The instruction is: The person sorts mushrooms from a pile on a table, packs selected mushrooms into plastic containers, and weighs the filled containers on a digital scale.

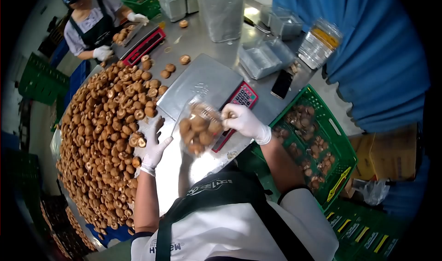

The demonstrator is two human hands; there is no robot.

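See-through pack: filled with brown mushrooms, tilted, just left of the right fingers and to the right of the left fingers; it overlaps the near edge of the scale plate, and whether it touches the plate cannot be told.
Right hand: white-gloved, thumb and fingers pinched together on the pack's right edge.
Left hand: white-gloved, spread wide with the thumb apart, near the pack but off it; whether the fingertips touch a mushroom cannot be told.
Scale: its flat metal plate lies ahead of both hands' fingers, its red keypad side just beyond the right fingertips.
Mushroom heap: loose brown caps, just left of the left fingers and spreading well away from them.
Green crate: to the right of the right fingers, with mushroom-filled packs inside.
Plastic trays: ahead and right of the right fingers, a black flat object near them.
Loose mushrooms: a few on the metal table, beyond the left fingertips.
Co-worker: well ahead and left of the left fingers, gloved hands at a second red scale.
Blue curtain: hanging far right of the right fingers.
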